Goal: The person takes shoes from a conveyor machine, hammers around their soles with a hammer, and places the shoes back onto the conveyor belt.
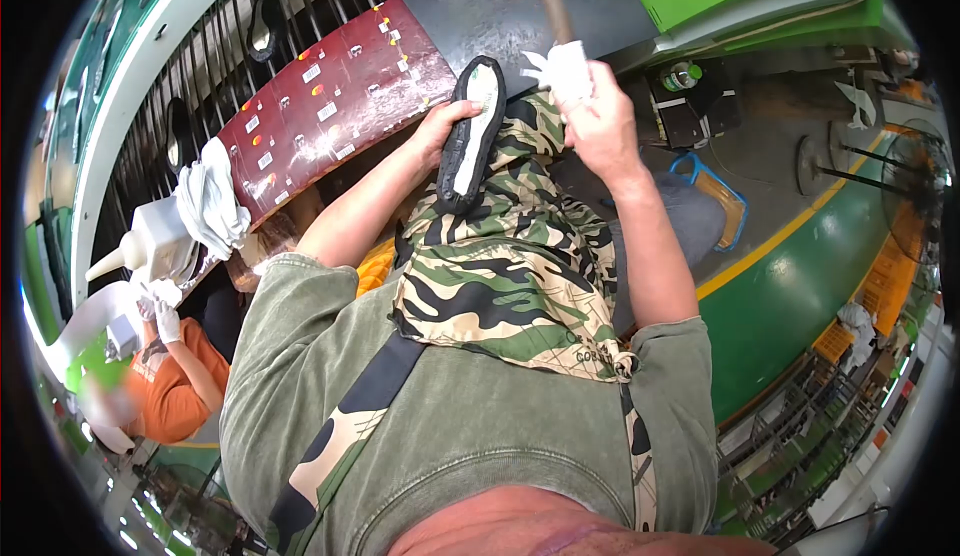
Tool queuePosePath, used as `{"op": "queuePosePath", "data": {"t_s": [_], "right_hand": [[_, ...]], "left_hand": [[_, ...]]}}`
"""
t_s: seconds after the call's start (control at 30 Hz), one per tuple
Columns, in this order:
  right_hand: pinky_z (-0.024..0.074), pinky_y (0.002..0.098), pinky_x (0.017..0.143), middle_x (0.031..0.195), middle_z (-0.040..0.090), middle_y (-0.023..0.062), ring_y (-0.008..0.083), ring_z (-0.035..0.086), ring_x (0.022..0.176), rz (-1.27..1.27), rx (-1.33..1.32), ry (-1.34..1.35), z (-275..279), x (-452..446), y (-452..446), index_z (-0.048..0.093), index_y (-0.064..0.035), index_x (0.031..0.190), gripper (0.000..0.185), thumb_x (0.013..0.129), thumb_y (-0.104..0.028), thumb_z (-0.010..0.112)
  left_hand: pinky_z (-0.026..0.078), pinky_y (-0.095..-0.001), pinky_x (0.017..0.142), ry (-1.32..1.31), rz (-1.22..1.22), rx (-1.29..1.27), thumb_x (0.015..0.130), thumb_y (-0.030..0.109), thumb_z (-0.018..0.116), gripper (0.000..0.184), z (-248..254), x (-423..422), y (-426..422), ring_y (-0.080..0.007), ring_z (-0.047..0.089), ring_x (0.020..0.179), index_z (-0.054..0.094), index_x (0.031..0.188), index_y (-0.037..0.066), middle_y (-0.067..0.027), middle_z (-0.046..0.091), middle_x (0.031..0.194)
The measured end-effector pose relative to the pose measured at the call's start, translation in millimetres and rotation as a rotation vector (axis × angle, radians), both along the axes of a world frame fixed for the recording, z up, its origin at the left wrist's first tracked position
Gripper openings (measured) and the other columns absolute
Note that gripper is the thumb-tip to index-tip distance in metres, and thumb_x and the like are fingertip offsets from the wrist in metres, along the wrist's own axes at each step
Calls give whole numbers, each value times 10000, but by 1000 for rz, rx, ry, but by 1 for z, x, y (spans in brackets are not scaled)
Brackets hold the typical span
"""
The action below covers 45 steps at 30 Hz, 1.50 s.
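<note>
My left hand [440,131] grips a black shoe upper [462,161] by its side, the thumb on top. The shoe's pale underside faces up, and it rests over the camouflage apron [500,286] on my lap. To the right of it, my right hand [598,121] is closed around the handle of a hammer [556,11], which is wrapped in white material [570,74]. The hammer's head is raised at the top of the view, apart from the shoe.
A bench has a dark red sheet [330,96] and a grey surface [450,6]. White cloth [212,201] and a white bottle [155,241] lie at its left. Another person [180,376] in orange is at lower left. A fan [890,171] stands at right.
</note>
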State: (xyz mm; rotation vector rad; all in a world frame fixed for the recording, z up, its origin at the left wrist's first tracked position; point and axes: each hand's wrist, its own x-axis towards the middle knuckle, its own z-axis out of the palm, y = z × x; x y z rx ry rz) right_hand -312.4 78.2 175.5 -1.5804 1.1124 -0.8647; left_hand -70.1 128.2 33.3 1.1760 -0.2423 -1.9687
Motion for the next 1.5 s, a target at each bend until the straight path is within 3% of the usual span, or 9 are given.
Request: {"op": "queuePosePath", "data": {"t_s": [0.13, 0.27, 0.4, 0.5, 0.67, 0.77, 0.83, 1.07, 1.5], "right_hand": [[459, 233, 506, 785, 622, 28, 55, 551, 569, -100, -144, -114, 4, 10, 7, 503, 13, 1194, 254, 987, -94, 604], [539, 442, 785, 946, 708, 227, 376, 707, 900, 158, -58, 724, -65, 1, 12, 504, -2, 1199, 390, 892, -179, 668], [448, 257, 451, 802, 642, 54, 68, 545, 517, 9, 44, 168, -42, -6, 2, 569, -1, 1207, 310, 918, -89, 643], [548, 404, 693, 873, 711, 204, 340, 715, 768, -64, 88, 54, 5, -8, 4, 572, 18, 1159, 292, 936, -159, 636], [452, 261, 468, 754, 647, 40, 70, 538, 506, -87, -257, 179, -48, -30, 24, 557, 16, 1260, 342, 953, -117, 631], [522, 304, 560, 816, 696, 89, 147, 643, 594, -109, -121, 216, -65, -56, 59, 562, 11, 1274, 378, 939, -140, 649], [550, 485, 768, 948, 717, 237, 425, 706, 877, -199, -162, 369, -64, -72, 78, 552, -28, 1269, 415, 899, -182, 663], [520, 562, 786, 907, 706, 249, 476, 673, 866, -23, -44, 850, -89, -54, 50, 539, -115, 1303, 441, 883, -192, 647], [567, 375, 783, 1010, 720, 192, 303, 737, 907, -148, -250, 66, 2, -24, 42, 518, 14, 1309, 396, 951, -95, 648]], "left_hand": [[620, -336, 621, 9, 2, 5, 835, 276, 727, 376, 3, 0, 0, -216, 719, 666, 691, 1068, -17, -133, 744, 853], [619, -339, 618, 4, 17, -9, 834, 279, 731, 376, 2, -1, 0, -218, 720, 665, 692, 1067, -13, -132, 745, 851], [620, -344, 615, 4, 9, -1, 832, 274, 733, 369, 3, 0, 1, -222, 722, 666, 693, 1066, -9, -137, 745, 853], [623, -350, 607, 13, 24, 15, 827, 253, 736, 361, 7, -2, 0, -232, 721, 661, 687, 1073, -6, -144, 744, 854], [625, -361, 603, 53, 54, 34, 824, 234, 743, 356, 8, -3, -1, -238, 720, 658, 680, 1085, 1, -146, 742, 856], [622, -365, 600, 40, 66, 49, 831, 239, 736, 341, 10, -4, 0, -241, 717, 650, 683, 1061, -7, -149, 741, 848], [617, -368, 596, 15, 72, 40, 835, 249, 728, 341, 15, -6, -2, -240, 714, 637, 686, 1037, -23, -152, 739, 835], [614, -364, 599, -11, 49, 34, 830, 263, 733, 360, 11, -6, 1, -239, 714, 635, 685, 1032, -31, -152, 739, 828], [625, -324, 609, 66, 132, 72, 871, 297, 713, 371, 15, -4, 11, -215, 721, 650, 674, 1098, 5, -125, 744, 845]]}}
